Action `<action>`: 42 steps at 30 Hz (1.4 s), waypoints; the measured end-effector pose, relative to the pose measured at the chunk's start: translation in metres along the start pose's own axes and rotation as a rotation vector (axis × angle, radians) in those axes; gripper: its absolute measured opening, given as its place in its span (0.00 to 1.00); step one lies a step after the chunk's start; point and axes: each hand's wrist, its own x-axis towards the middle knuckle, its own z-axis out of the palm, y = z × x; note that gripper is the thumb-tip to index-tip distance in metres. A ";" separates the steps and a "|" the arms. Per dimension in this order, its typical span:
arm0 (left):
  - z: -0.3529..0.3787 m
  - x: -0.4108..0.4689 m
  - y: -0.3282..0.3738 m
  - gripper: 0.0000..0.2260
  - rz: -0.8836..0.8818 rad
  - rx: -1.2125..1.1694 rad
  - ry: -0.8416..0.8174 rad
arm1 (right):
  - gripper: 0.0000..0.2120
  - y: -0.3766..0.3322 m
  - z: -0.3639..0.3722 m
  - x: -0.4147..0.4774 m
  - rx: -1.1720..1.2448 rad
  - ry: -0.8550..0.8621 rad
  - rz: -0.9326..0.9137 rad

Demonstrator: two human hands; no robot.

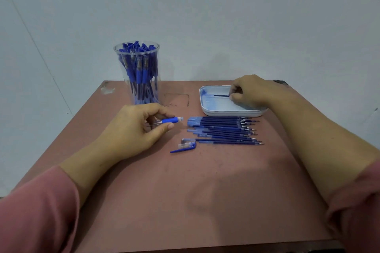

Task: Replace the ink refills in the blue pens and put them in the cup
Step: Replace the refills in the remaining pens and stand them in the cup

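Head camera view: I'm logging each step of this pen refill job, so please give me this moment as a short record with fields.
left hand: grips pen barrel, open end pointing toward the spare refills
right hand: pinches single refill in the white tray
spare refills: bundle lying on the table, in front of the tray
loose parts: blue cap and metal tip beside the bundle
cup: clear, upright, full of blue pens, far left

A single head-worn wide-angle camera faces forward and down, close above the table (185, 191); the wall (205, 16) rises beyond the left hand (135, 127) and its grip.
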 end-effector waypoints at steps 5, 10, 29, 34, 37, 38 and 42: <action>-0.002 -0.001 0.003 0.08 -0.008 -0.009 0.006 | 0.08 -0.023 -0.022 -0.028 0.160 0.067 -0.093; -0.002 -0.001 0.006 0.08 -0.002 -0.052 0.027 | 0.10 -0.051 -0.029 -0.073 0.201 0.132 -0.229; 0.000 0.003 0.003 0.07 -0.118 -0.229 0.093 | 0.15 -0.050 0.010 -0.080 0.388 0.210 -0.387; -0.002 0.003 0.006 0.08 -0.111 -0.221 0.103 | 0.14 -0.052 0.011 -0.080 0.391 0.202 -0.394; -0.003 0.003 0.006 0.09 -0.100 -0.188 0.091 | 0.13 -0.052 0.010 -0.081 0.403 0.220 -0.395; -0.004 0.003 0.006 0.08 -0.097 -0.178 0.087 | 0.13 -0.052 0.010 -0.081 0.406 0.224 -0.393; -0.004 0.002 0.008 0.08 -0.092 -0.167 0.093 | 0.12 -0.053 0.011 -0.081 0.411 0.215 -0.394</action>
